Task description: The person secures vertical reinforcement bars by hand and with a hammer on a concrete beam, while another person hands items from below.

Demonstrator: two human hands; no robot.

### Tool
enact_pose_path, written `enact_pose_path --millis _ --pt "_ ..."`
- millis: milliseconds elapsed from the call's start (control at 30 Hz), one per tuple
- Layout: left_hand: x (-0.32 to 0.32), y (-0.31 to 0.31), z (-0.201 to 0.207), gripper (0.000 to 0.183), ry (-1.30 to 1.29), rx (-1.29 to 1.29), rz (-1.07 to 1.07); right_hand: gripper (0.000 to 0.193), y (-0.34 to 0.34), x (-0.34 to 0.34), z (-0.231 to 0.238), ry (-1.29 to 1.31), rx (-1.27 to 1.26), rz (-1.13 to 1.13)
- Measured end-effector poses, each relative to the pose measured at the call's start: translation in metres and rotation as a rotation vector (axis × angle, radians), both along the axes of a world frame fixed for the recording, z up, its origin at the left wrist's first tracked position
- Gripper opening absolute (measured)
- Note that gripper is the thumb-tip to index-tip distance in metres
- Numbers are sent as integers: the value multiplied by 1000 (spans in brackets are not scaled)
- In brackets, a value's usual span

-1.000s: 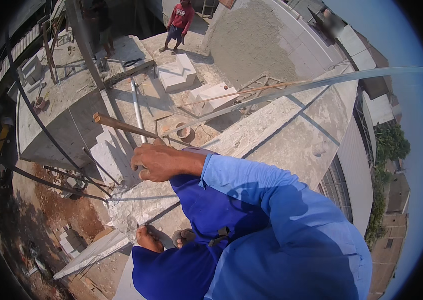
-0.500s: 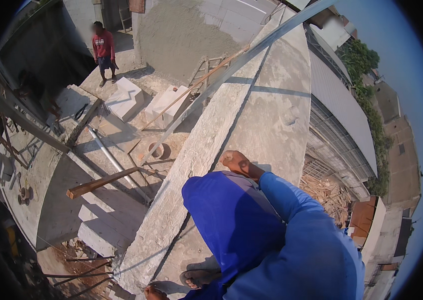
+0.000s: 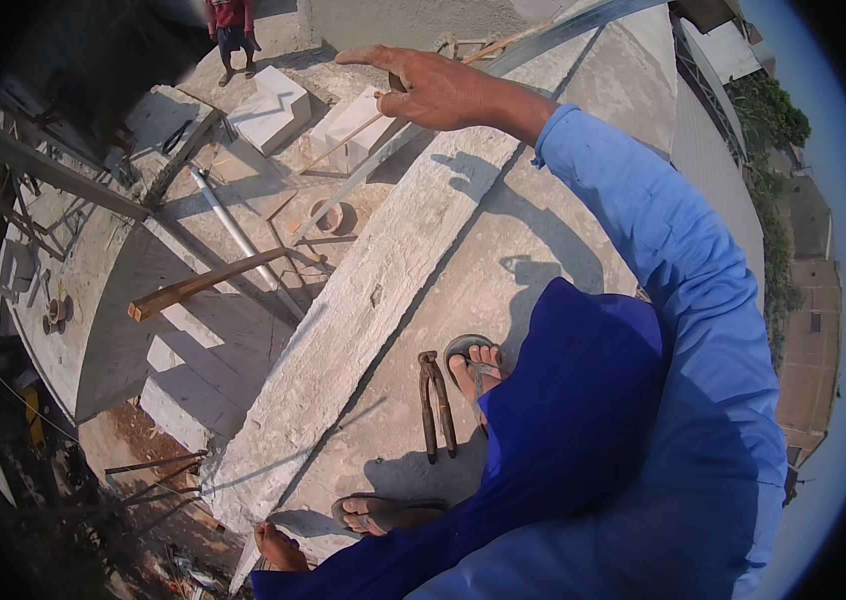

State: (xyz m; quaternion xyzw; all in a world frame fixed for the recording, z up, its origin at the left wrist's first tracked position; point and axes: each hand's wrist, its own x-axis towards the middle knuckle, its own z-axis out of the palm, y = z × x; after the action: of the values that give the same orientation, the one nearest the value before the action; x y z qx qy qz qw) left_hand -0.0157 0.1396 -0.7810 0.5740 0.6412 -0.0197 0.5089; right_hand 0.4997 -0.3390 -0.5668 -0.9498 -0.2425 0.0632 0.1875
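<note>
My right hand (image 3: 448, 90) is raised over the concrete beam, its index finger stretched to the left and its thumb apart. Nothing is in it. Down at the lower edge, my left hand (image 3: 281, 548) is by the near end of the rough beam (image 3: 373, 290), its fingers bunched together; whatever they hold is hidden. A pair of rusty end-cutting pincers (image 3: 432, 400) lies on the grey concrete slab (image 3: 393, 445), beside my sandalled foot (image 3: 480, 367). Neither hand touches the pincers.
Left of the beam is a drop to a lower level with white blocks (image 3: 273, 110), a grey pipe (image 3: 238, 225), a timber (image 3: 203, 285) and a round pot (image 3: 328, 217). A long metal bar (image 3: 383, 150) slants across the beam. A person in red (image 3: 231, 20) stands beyond.
My right hand has lifted from beside my knee on the slab and reached up and to the left. My knee has moved right, and the pincers now show.
</note>
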Motion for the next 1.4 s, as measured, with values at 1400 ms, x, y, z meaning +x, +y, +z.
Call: enact_pose_path --millis 1400 --pt "-27 -1 -21 8 -292 9 243 20 218 -51 -192 301 -434 618"
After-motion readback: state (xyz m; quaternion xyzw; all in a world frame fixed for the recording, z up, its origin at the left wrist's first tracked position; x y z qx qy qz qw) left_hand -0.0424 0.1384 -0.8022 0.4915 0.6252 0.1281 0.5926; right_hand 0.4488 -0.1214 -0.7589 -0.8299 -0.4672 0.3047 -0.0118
